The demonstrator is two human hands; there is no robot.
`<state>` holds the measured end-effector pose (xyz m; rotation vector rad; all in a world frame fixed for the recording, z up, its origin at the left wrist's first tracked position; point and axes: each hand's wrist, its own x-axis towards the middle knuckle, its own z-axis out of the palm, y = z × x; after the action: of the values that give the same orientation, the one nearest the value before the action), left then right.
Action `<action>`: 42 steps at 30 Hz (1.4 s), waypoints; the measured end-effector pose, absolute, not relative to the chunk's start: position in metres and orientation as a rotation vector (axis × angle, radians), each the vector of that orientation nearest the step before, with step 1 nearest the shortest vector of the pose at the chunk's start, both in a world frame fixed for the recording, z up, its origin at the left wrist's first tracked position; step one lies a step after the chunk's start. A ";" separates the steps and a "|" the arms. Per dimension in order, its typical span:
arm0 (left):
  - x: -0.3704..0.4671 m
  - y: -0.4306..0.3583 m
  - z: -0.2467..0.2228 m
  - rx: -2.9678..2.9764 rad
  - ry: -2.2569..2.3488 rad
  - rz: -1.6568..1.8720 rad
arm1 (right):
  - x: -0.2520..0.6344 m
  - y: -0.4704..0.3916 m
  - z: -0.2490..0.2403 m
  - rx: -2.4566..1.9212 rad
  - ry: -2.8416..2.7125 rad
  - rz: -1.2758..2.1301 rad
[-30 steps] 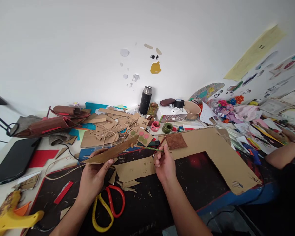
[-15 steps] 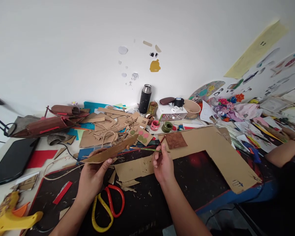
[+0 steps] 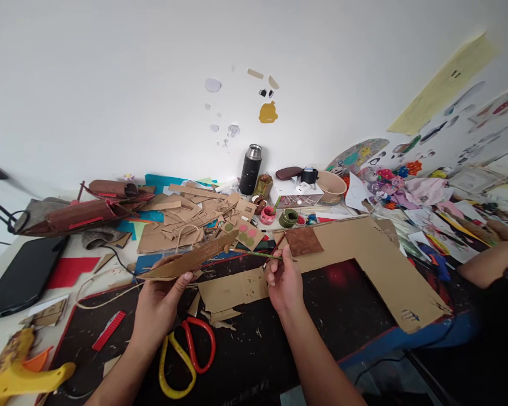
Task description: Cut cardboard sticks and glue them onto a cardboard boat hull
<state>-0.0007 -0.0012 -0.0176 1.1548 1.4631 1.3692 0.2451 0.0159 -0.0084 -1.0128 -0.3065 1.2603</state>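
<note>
My left hand [image 3: 158, 299] grips a long, pointed brown piece of cardboard [image 3: 195, 256] by its lower edge and holds it tilted above the mat. Between the thumb and fingers of my right hand [image 3: 284, 279] is a thin green paintbrush [image 3: 260, 255], its tip pointing left, close to the cardboard's right end. Whether the tip touches it is hard to tell. Behind my right hand lie a brown painted square [image 3: 305, 242] and a dark red stick [image 3: 278, 243]. Open paint jars, one pink [image 3: 267, 215] and one green [image 3: 288, 218], stand farther back.
Scissors [image 3: 176, 361] with red and yellow handles lie near my left forearm. A yellow glue gun [image 3: 25, 380] is at the front left. Cardboard scraps [image 3: 182, 217] and a black bottle [image 3: 250, 169] are behind. Another person's arm [image 3: 493, 258] shows at the right.
My right hand and the paintbrush have moved slightly right, away from the cardboard piece's end. My left hand keeps its grip with almost no movement.
</note>
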 end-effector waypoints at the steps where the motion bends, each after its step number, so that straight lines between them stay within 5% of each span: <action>1: 0.000 -0.001 -0.018 1.158 1.468 1.368 | 0.242 0.015 -0.008 -1.020 -0.312 1.280; 42: -0.006 -0.002 -0.018 1.153 1.435 1.341 | 0.253 0.019 -0.014 -1.021 -0.285 1.228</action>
<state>-0.0057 -0.0024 -0.0183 1.1526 1.4354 1.3408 0.2528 0.0195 -0.0143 -1.0211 -0.2849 1.2279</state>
